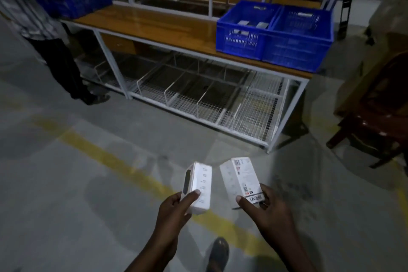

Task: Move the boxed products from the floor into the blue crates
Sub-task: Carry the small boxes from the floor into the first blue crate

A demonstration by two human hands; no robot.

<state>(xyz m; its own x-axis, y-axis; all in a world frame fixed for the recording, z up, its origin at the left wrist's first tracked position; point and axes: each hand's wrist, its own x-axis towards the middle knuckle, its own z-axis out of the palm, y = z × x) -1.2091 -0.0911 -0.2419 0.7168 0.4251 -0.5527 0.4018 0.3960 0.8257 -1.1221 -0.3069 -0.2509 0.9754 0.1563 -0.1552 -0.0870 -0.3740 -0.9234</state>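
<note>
Left hand (174, 207): grasped a white rectangular cardboard box with a dark side panel (197, 187), thumb across its front, fingers behind and hidden.
Right hand (265, 207): grasped a white rectangular cardboard box with barcode labels (240, 181), thumb on its near end, fingertips wrapped round the right edge. Label print too small to read.
Both boxes were held above the floor, beyond the thumbs, just apart.
Two blue slotted plastic crates (276, 33) stood touching on the orange wooden worktop (143, 22), well beyond the fingers; contents pale, indistinct.
Third blue crate (84, 0) far left, held by a 2nd person in a striped shirt (19, 4), cut off by the frame edge.
Grey concrete floor (66, 194) w/ yellow painted line (123, 161). White wire shelf (209, 99) under the worktop. Room dim.
</note>
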